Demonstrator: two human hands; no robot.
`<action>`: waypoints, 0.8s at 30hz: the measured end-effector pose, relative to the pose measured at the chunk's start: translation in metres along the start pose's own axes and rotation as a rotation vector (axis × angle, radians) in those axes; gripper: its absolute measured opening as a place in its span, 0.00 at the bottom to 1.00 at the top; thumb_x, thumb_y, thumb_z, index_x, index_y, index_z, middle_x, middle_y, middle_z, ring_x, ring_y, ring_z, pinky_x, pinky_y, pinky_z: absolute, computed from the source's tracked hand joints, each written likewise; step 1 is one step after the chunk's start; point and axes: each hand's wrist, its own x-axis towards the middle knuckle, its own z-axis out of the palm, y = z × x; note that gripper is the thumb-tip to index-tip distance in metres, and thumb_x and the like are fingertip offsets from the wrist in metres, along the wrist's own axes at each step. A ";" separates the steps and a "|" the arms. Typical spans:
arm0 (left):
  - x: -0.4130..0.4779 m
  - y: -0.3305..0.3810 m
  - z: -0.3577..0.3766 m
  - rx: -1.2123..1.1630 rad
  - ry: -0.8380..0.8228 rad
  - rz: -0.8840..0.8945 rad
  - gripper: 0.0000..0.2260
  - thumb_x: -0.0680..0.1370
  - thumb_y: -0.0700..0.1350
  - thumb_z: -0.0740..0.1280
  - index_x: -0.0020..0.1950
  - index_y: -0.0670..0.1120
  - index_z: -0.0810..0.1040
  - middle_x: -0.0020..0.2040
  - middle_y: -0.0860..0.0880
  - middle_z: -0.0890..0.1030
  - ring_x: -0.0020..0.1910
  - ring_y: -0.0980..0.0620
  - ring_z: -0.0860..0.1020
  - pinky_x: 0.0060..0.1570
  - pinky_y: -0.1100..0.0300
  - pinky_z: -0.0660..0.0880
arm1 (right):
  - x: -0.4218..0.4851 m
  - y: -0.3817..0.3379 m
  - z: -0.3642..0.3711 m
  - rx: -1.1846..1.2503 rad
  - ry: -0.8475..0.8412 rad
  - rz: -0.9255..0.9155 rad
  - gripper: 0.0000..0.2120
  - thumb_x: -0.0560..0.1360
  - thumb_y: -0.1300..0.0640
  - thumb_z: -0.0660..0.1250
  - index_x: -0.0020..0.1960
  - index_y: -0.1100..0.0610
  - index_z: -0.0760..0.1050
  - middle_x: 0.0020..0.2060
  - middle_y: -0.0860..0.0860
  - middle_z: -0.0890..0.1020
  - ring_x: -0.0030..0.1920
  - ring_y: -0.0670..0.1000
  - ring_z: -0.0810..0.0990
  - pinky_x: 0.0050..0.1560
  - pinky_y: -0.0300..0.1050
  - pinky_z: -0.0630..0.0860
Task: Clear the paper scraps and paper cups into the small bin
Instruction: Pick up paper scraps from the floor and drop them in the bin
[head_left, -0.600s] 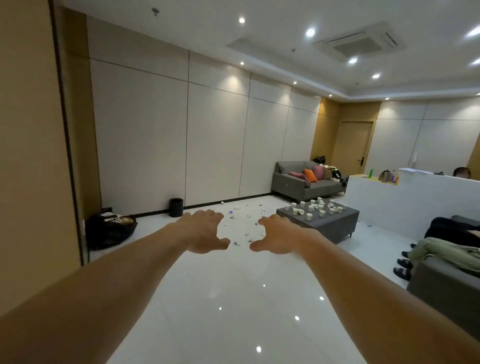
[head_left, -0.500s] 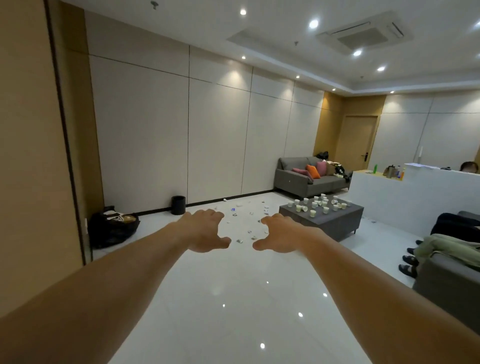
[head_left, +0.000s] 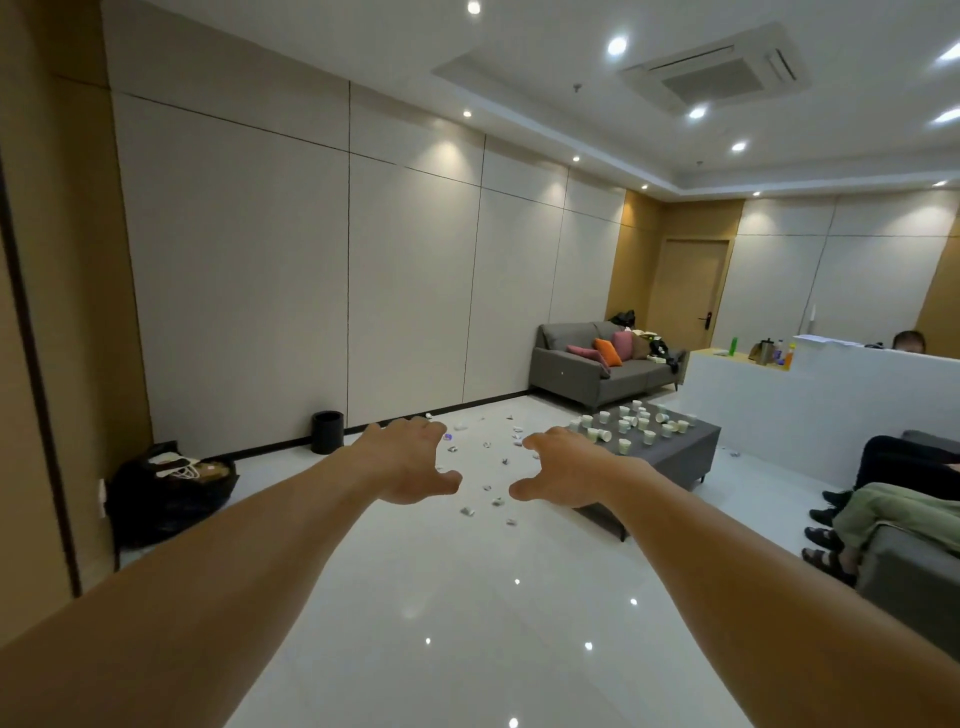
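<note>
Both my arms reach straight out in front of me at chest height. My left hand (head_left: 410, 460) and my right hand (head_left: 563, 467) hang palm down with loosely spread fingers and hold nothing. Far beyond them, several paper scraps (head_left: 496, 467) lie scattered on the glossy white floor. Several white paper cups (head_left: 631, 426) stand and lie on a low grey table (head_left: 680, 457). A small black bin (head_left: 328, 432) stands against the left wall, well left of the scraps.
A full black rubbish bag (head_left: 171, 488) sits by the left wall. A grey sofa (head_left: 597, 366) with cushions stands at the back. A white counter (head_left: 810, 400) and seated people's legs (head_left: 883, 509) fill the right side.
The view has tilted upward and drifted slightly toward the scraps. My hands stay outstretched and holding nothing, a little further apart than before.
</note>
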 end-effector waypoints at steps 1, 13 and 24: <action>0.014 -0.008 0.003 0.005 -0.001 0.002 0.34 0.75 0.66 0.58 0.76 0.51 0.56 0.76 0.51 0.61 0.72 0.48 0.62 0.68 0.49 0.60 | 0.016 -0.001 0.001 0.005 -0.010 0.001 0.39 0.74 0.38 0.66 0.78 0.52 0.56 0.73 0.55 0.63 0.71 0.58 0.63 0.66 0.55 0.68; 0.221 -0.058 0.045 0.020 -0.047 -0.002 0.32 0.75 0.65 0.58 0.74 0.50 0.59 0.73 0.50 0.64 0.70 0.47 0.64 0.67 0.50 0.63 | 0.229 0.052 0.022 0.071 -0.009 0.003 0.40 0.74 0.38 0.67 0.78 0.51 0.54 0.74 0.53 0.62 0.72 0.57 0.61 0.68 0.56 0.67; 0.439 -0.081 0.079 0.046 -0.085 -0.020 0.33 0.75 0.65 0.58 0.75 0.50 0.58 0.73 0.50 0.64 0.70 0.47 0.64 0.67 0.49 0.63 | 0.444 0.130 0.014 0.095 -0.007 -0.019 0.39 0.74 0.39 0.67 0.78 0.51 0.55 0.73 0.53 0.63 0.71 0.57 0.63 0.67 0.56 0.68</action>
